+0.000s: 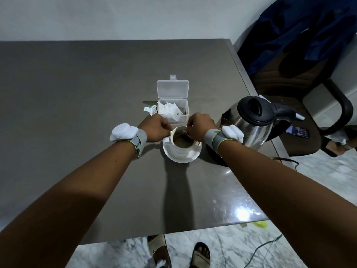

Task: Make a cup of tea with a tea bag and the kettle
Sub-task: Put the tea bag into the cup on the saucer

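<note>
A white cup stands on a white saucer in the middle of the grey table, filled with brownish liquid. My left hand rests closed against the cup's left rim. My right hand hovers over the cup's right rim, its fingers pinched on the tea bag's string, and the tea bag hangs into the liquid. The steel kettle with a black lid and handle sits on its base just right of the cup.
A clear plastic box of tea bags stands open behind the cup, with a torn wrapper on its left. At the table's right edge stands an office chair draped with blue cloth, a phone on its seat. A cable trails over the floor.
</note>
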`<action>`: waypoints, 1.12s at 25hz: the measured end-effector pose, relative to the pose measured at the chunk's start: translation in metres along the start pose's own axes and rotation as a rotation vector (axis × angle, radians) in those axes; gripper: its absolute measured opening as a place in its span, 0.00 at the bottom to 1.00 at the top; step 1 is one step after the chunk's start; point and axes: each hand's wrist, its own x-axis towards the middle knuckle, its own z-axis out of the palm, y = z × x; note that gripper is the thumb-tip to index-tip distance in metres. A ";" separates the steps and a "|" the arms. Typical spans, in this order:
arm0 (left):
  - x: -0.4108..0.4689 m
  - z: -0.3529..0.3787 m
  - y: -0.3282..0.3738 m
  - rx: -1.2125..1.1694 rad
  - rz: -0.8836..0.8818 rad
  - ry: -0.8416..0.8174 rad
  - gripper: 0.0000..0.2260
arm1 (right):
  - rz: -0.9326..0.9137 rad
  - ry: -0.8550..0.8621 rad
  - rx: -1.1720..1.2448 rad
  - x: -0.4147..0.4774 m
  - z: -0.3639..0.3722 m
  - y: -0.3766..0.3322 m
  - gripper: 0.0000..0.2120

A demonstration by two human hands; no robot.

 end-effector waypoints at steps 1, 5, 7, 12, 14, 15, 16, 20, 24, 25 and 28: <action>0.001 0.000 -0.003 -0.002 0.000 0.003 0.09 | -0.002 0.025 -0.011 0.004 0.001 -0.001 0.13; 0.007 0.001 -0.013 -0.010 -0.005 0.009 0.08 | -0.016 0.055 -0.076 0.020 0.003 -0.004 0.13; 0.010 0.002 -0.017 -0.018 -0.010 0.013 0.08 | -0.049 0.078 -0.076 0.027 0.004 -0.004 0.11; 0.019 0.004 -0.025 -0.032 -0.010 -0.003 0.08 | -0.053 0.066 0.007 0.038 0.011 -0.003 0.11; 0.022 0.004 -0.026 -0.031 -0.006 -0.006 0.08 | -0.008 0.048 0.045 0.040 0.015 -0.002 0.12; 0.024 0.005 -0.026 -0.032 -0.004 -0.012 0.08 | 0.013 0.042 0.059 0.042 0.016 -0.001 0.12; 0.025 0.005 -0.026 -0.032 -0.002 -0.018 0.08 | 0.032 0.039 0.072 0.043 0.018 -0.001 0.12; 0.029 0.007 -0.024 -0.040 -0.004 -0.029 0.08 | 0.068 0.025 0.108 0.045 0.019 0.002 0.12; 0.027 0.007 -0.020 -0.036 -0.012 -0.031 0.09 | 0.051 0.008 0.118 0.042 0.019 0.005 0.12; 0.026 0.007 -0.019 -0.034 -0.014 -0.030 0.09 | 0.046 0.006 0.119 0.040 0.019 0.005 0.13; 0.016 0.004 -0.011 -0.023 -0.011 -0.019 0.08 | 0.020 0.013 0.114 0.032 0.014 0.007 0.15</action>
